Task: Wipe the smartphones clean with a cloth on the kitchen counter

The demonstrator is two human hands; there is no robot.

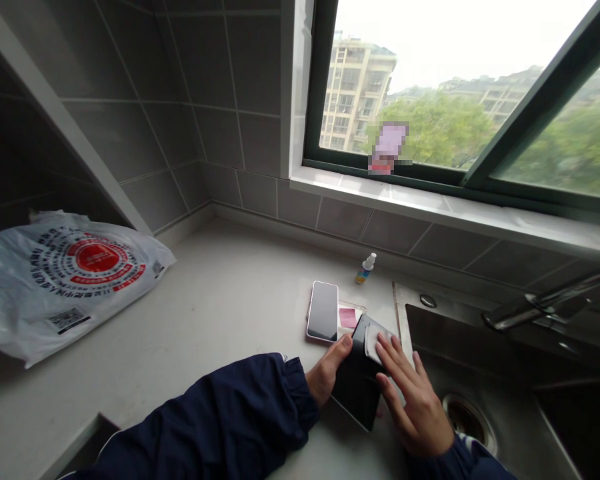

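My left hand (327, 373) is closed around the left edge of a black, glossy, tablet-like device (357, 390), its thumb lying on the near face. The device is tilted above the counter. Against its upper right part lies a small pale wiping cloth (373, 340), with the outstretched fingers of my right hand (417, 400) flat on it. The right fingers are slightly apart. A phone with a dark screen and light rim (323, 312) rests on the counter just beyond my left hand. Next to it is a small pink square (347, 317), partly bordered by a clear edge.
A small spray bottle (365, 268) stands behind the phone. To the right are a steel sink (510, 427) and a chrome faucet (545, 308). A white printed plastic bag (75, 280) lies on the counter (220, 300) at the left. A window ledge (405, 200) runs along the back.
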